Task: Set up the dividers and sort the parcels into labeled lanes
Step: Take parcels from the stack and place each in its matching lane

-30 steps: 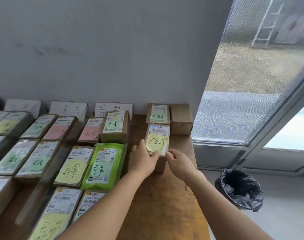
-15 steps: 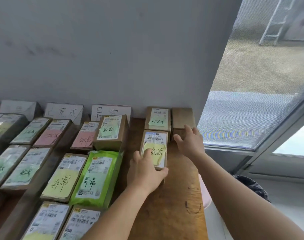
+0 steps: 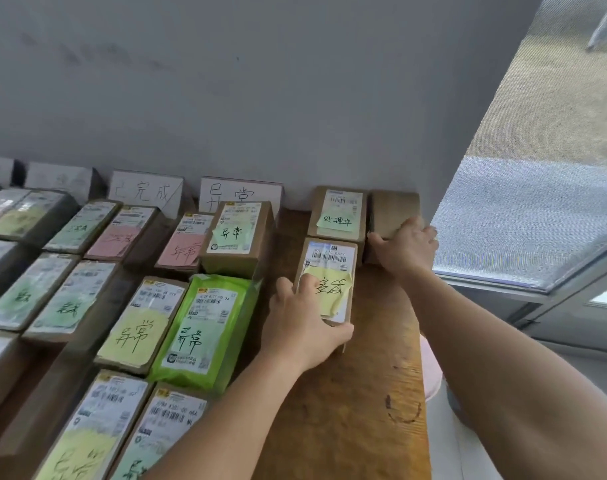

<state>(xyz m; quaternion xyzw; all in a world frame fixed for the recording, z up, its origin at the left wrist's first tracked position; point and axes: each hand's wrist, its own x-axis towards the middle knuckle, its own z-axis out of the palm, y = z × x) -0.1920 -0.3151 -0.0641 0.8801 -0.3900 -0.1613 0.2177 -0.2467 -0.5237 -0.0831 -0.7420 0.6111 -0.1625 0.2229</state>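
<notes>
At the far left, the sorted lanes run back toward the wall, and the card reading 已完成 (image 3: 144,192) stands at the head of its lane with the card reading 异常 (image 3: 240,195) just to its right; treat those cards as your reference. Next comes the green mailer (image 3: 202,332), lying in the 异常 lane, so keep your forearm clear of it. Your left hand (image 3: 304,325) grips the near end of the parcel with the yellow note (image 3: 326,280), thumb on its left edge and fingers wrapped round the near right corner, while it lies flat on the wooden surface (image 3: 357,403). The note appears to match the 已完成 card, so lift rather than drag it. Behind it, touching, sits the parcel with the green note (image 3: 338,213). At the right, your right hand (image 3: 404,249) curls over the near end of the plain brown box (image 3: 392,211) against the wall; turn it to find a label before choosing its lane.
</notes>
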